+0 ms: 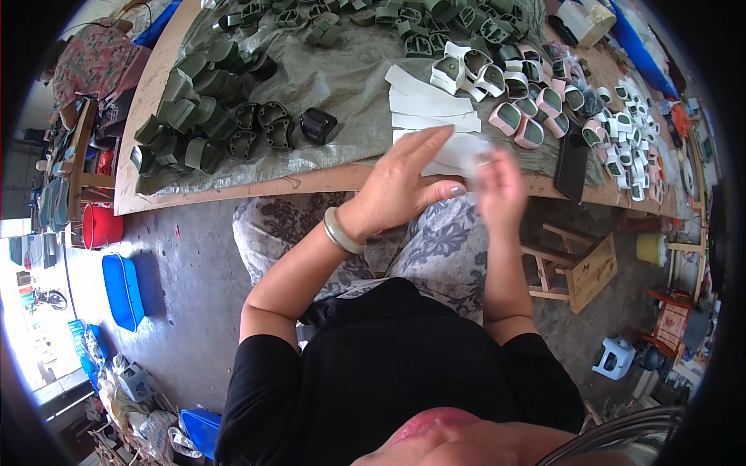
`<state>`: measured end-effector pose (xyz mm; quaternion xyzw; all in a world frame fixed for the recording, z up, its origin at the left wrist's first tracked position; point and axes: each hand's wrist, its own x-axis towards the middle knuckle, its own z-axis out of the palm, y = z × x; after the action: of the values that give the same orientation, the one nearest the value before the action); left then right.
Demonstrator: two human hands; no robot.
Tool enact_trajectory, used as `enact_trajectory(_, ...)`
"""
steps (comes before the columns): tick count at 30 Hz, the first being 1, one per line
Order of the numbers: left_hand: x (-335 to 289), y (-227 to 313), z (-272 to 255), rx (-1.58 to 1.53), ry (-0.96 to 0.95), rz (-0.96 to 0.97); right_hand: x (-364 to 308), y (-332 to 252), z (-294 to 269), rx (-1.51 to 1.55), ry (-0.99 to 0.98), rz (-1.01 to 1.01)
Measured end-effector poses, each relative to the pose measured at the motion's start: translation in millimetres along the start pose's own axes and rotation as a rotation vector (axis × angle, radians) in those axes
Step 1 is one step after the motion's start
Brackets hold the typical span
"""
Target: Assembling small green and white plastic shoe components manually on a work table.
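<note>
My left hand (pixel 404 177), with a pale bangle at the wrist, is over the table's near edge, fingers stretched out and thumb apart. Close to its right is my right hand (pixel 501 186), raised with bent fingers and smeared by motion. Between and behind them a white piece (pixel 463 152) shows blurred; whether the right fingers hold it I cannot tell. Beyond the hands lie several overlapping flat white strips (pixel 426 103). Hollow white block pieces (pixel 466 71), like shoe heels, sit just past the strips. Pink-edged ones (pixel 519 120) are to their right.
Dark green heel-like blocks (pixel 198 116) cover the cloth (pixel 342 78) at left and far side. A black block (pixel 317 124) stands apart. Small white pieces (pixel 625 140) crowd the right, near a dark flat phone-like object (pixel 572 165). A wooden stool (pixel 583 268) stands below.
</note>
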<state>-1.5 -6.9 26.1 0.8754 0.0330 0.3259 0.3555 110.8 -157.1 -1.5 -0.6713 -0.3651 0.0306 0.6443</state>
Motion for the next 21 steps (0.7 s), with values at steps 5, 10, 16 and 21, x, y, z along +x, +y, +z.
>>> enact_trajectory(5,9,13,-19,-0.627,-0.17,-0.27,-19,-23,28,0.447,-0.349,0.487)
enact_trajectory(10,79,-63,-68,-0.13,0.119,-0.219,-37,-21,22,0.349,-0.405,0.433)
enact_trajectory(16,126,-168,-106,1.131,-0.339,0.227,-40,-40,21,0.549,-0.444,0.565)
enact_trajectory(21,136,-129,-125,0.393,0.107,-0.262,-33,-40,0,0.735,-0.288,0.379)
